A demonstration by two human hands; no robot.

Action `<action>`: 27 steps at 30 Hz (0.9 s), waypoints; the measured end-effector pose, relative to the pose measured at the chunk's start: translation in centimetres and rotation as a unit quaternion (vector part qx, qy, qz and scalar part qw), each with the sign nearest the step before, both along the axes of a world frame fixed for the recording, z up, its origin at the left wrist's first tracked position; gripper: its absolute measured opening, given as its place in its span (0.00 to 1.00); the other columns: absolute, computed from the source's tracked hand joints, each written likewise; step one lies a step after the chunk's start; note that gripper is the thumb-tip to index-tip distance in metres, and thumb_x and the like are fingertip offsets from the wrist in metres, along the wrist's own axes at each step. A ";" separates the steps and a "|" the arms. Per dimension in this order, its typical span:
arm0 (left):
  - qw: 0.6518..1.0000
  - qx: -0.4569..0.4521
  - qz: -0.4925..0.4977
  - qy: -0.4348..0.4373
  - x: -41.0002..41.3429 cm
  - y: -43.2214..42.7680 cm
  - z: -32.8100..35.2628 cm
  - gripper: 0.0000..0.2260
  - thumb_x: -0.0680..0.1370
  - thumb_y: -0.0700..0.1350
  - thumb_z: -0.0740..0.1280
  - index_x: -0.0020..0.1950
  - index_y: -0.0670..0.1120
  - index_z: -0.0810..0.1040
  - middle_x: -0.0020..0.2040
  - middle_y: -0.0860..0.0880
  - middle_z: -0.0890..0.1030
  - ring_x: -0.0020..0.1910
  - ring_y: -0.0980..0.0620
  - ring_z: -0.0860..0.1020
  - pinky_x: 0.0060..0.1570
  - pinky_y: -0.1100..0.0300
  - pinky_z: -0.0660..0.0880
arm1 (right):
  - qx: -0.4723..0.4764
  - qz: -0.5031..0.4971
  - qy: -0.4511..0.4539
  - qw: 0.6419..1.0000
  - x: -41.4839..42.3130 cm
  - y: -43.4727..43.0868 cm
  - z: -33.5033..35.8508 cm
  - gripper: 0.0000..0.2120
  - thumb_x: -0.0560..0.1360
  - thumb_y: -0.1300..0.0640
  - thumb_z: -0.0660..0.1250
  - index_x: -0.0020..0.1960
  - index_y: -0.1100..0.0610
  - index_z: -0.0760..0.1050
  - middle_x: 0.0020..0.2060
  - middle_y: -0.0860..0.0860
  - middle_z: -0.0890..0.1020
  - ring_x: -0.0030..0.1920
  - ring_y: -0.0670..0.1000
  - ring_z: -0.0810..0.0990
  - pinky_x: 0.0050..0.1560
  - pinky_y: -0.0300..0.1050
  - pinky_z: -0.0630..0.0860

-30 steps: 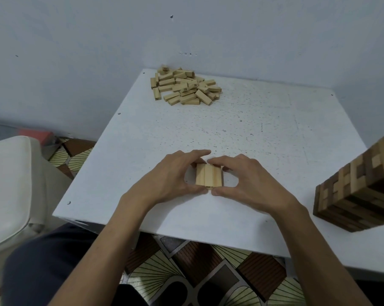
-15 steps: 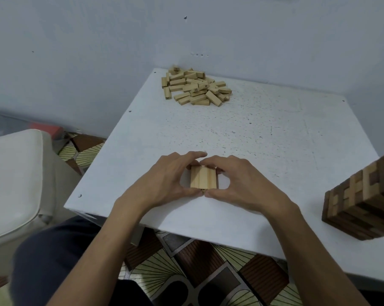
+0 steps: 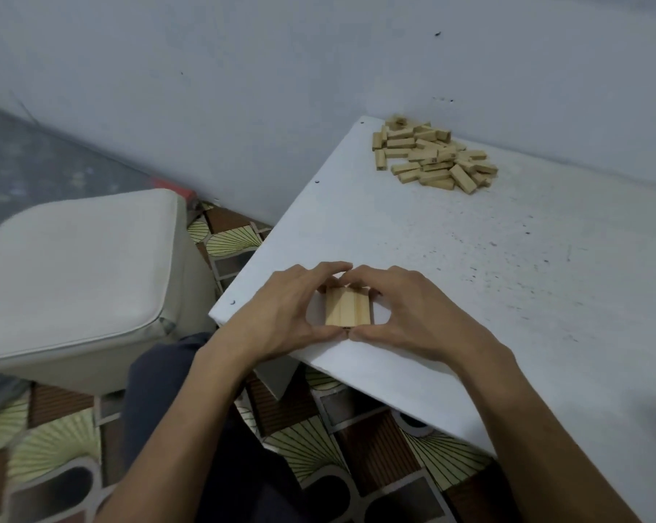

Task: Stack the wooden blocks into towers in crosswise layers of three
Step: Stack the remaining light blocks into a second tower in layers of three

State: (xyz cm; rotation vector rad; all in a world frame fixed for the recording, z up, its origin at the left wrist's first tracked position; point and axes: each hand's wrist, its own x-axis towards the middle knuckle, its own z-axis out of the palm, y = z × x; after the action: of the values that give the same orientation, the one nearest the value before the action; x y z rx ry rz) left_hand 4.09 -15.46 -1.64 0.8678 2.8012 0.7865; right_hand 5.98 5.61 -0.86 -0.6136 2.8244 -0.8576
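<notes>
Near the tabletop's [image 3: 469,281] front edge, the left hand [image 3: 281,309] and right hand [image 3: 413,315] each close a grip round the three-block layer [image 3: 347,311]. Their fingers [image 3: 334,266] hide its far end, and the loose blocks [image 3: 432,156] lie well apart.

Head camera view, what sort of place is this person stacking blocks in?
Likely a room in a home: a plain white table against a painted wall, a patterned tile floor and a pale cushioned seat beside it. The left hand and right hand hold a small block stack.
</notes>
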 end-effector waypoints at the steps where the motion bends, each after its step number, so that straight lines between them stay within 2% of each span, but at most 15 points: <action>1: 1.000 -0.001 0.005 0.000 0.0 -0.3 0.0 0.36 0.72 0.56 0.75 0.76 0.57 0.62 0.64 0.55 0.77 0.61 0.56 0.72 0.58 0.61 0.66 | 0.003 0.005 0.001 1.000 -0.2 -0.3 0.1 0.32 0.70 0.48 0.76 0.70 0.42 0.69 0.61 0.43 0.80 0.55 0.45 0.74 0.53 0.43 0.72; 7: 1.000 -0.003 0.017 0.006 0.3 -0.7 0.0 0.36 0.72 0.55 0.75 0.76 0.56 0.62 0.65 0.55 0.76 0.59 0.58 0.69 0.52 0.66 0.60 | 0.017 0.033 0.008 0.999 -0.6 -1.2 0.4 0.31 0.71 0.51 0.76 0.70 0.40 0.68 0.61 0.43 0.79 0.54 0.44 0.72 0.55 0.46 0.74; 12: 1.000 -0.005 0.018 0.015 0.5 -0.6 0.0 0.35 0.73 0.55 0.74 0.76 0.55 0.62 0.64 0.54 0.77 0.59 0.56 0.70 0.54 0.62 0.62 | 0.024 0.033 0.011 0.999 -0.6 -1.1 0.3 0.30 0.71 0.50 0.75 0.69 0.39 0.68 0.60 0.44 0.79 0.55 0.45 0.72 0.54 0.46 0.73; 16: 1.000 0.002 0.018 0.019 0.6 -0.7 -0.3 0.34 0.73 0.55 0.74 0.76 0.54 0.64 0.65 0.53 0.77 0.61 0.53 0.72 0.60 0.56 0.67 | 0.020 0.033 0.009 0.999 -0.6 -0.9 0.2 0.29 0.71 0.48 0.75 0.69 0.39 0.69 0.60 0.41 0.79 0.55 0.44 0.72 0.52 0.43 0.71; 21: 1.000 0.003 0.018 0.022 0.7 -0.8 -0.3 0.34 0.74 0.55 0.73 0.76 0.54 0.63 0.64 0.54 0.77 0.60 0.53 0.72 0.60 0.55 0.67 | 0.017 0.034 0.007 0.999 -0.6 -0.8 0.1 0.30 0.71 0.48 0.75 0.69 0.39 0.68 0.60 0.40 0.78 0.54 0.43 0.69 0.51 0.42 0.70; 24: 1.000 0.007 0.021 -0.004 0.8 -0.9 -0.3 0.37 0.71 0.61 0.69 0.78 0.56 0.60 0.67 0.56 0.74 0.63 0.55 0.70 0.65 0.52 0.66 | 0.037 0.030 0.011 0.999 -0.2 -0.8 0.4 0.34 0.72 0.45 0.74 0.73 0.40 0.64 0.67 0.41 0.74 0.61 0.46 0.69 0.60 0.46 0.71; 27: 0.999 0.006 0.043 -0.011 1.4 -1.5 -0.4 0.43 0.69 0.70 0.61 0.80 0.57 0.54 0.72 0.56 0.70 0.69 0.55 0.66 0.71 0.52 0.61 | 0.074 -0.004 0.002 0.997 1.1 -0.3 0.5 0.41 0.73 0.37 0.69 0.79 0.43 0.54 0.76 0.44 0.62 0.73 0.48 0.59 0.72 0.47 0.63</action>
State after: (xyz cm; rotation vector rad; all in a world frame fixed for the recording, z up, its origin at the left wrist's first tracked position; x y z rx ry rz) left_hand 5.51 -17.00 -2.02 0.7399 2.8348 0.8212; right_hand 7.07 5.35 -0.33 -0.5840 2.8629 -0.6422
